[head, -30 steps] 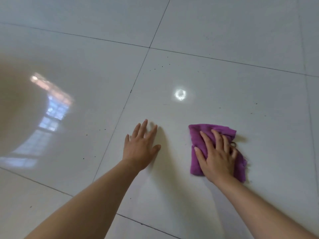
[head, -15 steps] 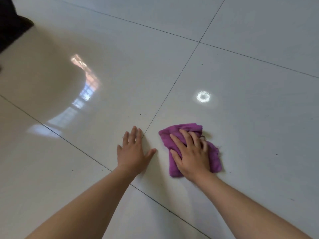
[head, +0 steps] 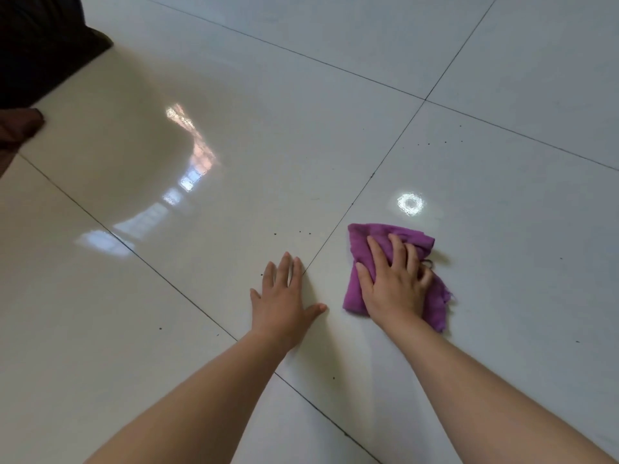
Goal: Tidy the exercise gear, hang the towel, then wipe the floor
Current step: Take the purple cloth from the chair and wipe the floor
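Observation:
A folded purple cloth point(head: 360, 262) lies flat on the glossy white tiled floor point(head: 502, 229), just right of a tile joint. My right hand point(head: 393, 283) presses on top of the cloth with fingers spread and straight, covering its middle. My left hand point(head: 284, 299) rests flat on the bare tile to the left of the cloth, fingers extended, about a hand's width away from it.
Small dark specks point(head: 291, 233) dot the tile ahead of my left hand, and more lie farther off on the right tile. A dark piece of furniture or fabric point(head: 40, 45) fills the top left corner. A brown object point(head: 16, 128) sits at the left edge.
The view has swung to the left, bringing the dark object at top left into sight. The cloth under my right hand slid left toward my left hand, which stays planted.

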`<state>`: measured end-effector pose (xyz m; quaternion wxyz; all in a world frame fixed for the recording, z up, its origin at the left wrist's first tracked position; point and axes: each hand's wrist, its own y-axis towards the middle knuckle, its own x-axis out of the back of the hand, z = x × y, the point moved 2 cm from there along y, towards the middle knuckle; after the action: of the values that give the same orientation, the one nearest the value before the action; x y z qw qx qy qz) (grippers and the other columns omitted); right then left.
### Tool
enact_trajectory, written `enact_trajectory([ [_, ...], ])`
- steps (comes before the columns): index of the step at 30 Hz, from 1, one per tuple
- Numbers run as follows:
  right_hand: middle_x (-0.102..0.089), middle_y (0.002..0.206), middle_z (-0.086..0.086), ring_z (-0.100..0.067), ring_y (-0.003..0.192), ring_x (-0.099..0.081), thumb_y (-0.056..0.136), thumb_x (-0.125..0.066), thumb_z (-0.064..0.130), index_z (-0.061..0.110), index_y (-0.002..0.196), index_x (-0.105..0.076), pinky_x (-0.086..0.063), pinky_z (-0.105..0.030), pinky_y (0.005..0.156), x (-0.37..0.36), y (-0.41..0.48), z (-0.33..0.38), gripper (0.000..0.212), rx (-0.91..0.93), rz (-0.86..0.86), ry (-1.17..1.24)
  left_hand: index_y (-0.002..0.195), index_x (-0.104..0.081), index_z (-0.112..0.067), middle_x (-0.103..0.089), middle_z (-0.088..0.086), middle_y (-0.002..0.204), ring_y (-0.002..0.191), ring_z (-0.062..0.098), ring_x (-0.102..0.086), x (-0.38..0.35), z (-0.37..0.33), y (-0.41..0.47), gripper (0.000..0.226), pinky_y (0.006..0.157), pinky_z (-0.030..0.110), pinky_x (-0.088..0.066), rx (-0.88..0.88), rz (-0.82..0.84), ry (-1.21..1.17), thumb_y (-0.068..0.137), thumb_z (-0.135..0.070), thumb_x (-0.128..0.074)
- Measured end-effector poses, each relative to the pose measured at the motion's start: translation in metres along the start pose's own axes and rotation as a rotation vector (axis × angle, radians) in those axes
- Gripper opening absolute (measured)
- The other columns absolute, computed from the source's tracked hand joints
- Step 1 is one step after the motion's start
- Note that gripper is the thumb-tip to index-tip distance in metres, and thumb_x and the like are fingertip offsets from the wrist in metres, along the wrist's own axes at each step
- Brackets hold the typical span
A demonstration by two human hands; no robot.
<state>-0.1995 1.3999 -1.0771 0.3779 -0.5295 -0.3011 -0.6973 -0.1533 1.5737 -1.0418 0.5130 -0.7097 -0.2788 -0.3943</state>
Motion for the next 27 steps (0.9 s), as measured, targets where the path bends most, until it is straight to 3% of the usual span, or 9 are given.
enact_trajectory([
  [3,-0.048,0.136,-0.006,-0.027,0.122,-0.032,0.085,-0.032,0.052,0.030,0.129,-0.052,-0.035,-0.054,0.094,-0.002,-0.006,0.004,0.053,0.114,0.002,-0.030,0.148,0.011,-0.022,0.020,-0.006,0.155,0.143,0.023,0.014,-0.002,0.001,-0.002,0.090,0.113,0.054,-0.011,-0.001,-0.009,0.014,0.086,-0.064,-0.040],
  [8,-0.049,0.134,-0.001,-0.023,0.119,-0.039,0.084,-0.036,0.052,0.035,0.127,-0.051,-0.036,-0.044,0.094,0.004,-0.043,-0.024,0.048,0.356,-0.005,-0.039,0.148,0.010,-0.023,0.019,-0.006,0.155,0.143,0.023,0.014,-0.002,0.002,-0.002,0.089,0.113,0.054,-0.011,-0.007,-0.015,0.015,0.087,-0.063,-0.039],
  [11,-0.052,0.132,-0.003,-0.024,0.118,-0.039,0.084,-0.036,0.051,0.035,0.124,-0.054,-0.029,-0.042,0.094,0.010,-0.037,-0.045,0.047,0.293,-0.033,-0.025,0.148,0.010,-0.023,0.019,-0.007,0.155,0.143,0.022,0.014,-0.003,0.001,-0.003,0.088,0.113,0.054,-0.012,-0.011,-0.014,0.023,0.086,-0.064,-0.039],
  [17,-0.040,0.143,-0.009,-0.032,0.130,-0.033,0.090,-0.044,0.047,0.027,0.132,-0.049,-0.026,-0.054,0.099,0.006,0.008,-0.011,0.048,-0.093,0.010,0.039,0.148,0.009,-0.023,0.018,-0.006,0.156,0.143,0.023,0.013,-0.003,0.000,-0.003,0.088,0.113,0.054,-0.011,-0.003,-0.026,0.022,0.087,-0.062,-0.041],
  [21,-0.051,0.133,-0.010,-0.034,0.120,-0.046,0.086,-0.035,0.049,0.025,0.127,-0.055,-0.037,-0.056,0.093,0.004,-0.012,0.003,0.051,0.047,0.009,-0.029,0.148,0.006,-0.025,0.015,-0.006,0.156,0.144,0.023,0.010,-0.002,0.001,-0.001,0.089,0.114,0.053,-0.013,-0.008,-0.045,0.013,0.085,-0.063,-0.044],
  [27,-0.054,0.129,-0.005,-0.025,0.114,-0.041,0.086,-0.035,0.049,0.029,0.123,-0.057,-0.044,-0.046,0.085,0.013,-0.047,-0.023,0.047,0.226,0.039,-0.059,0.148,0.002,-0.030,0.011,-0.007,0.157,0.144,0.021,0.006,-0.005,0.007,-0.003,0.082,0.114,0.051,-0.016,-0.041,-0.074,0.033,0.086,-0.063,-0.041],
])
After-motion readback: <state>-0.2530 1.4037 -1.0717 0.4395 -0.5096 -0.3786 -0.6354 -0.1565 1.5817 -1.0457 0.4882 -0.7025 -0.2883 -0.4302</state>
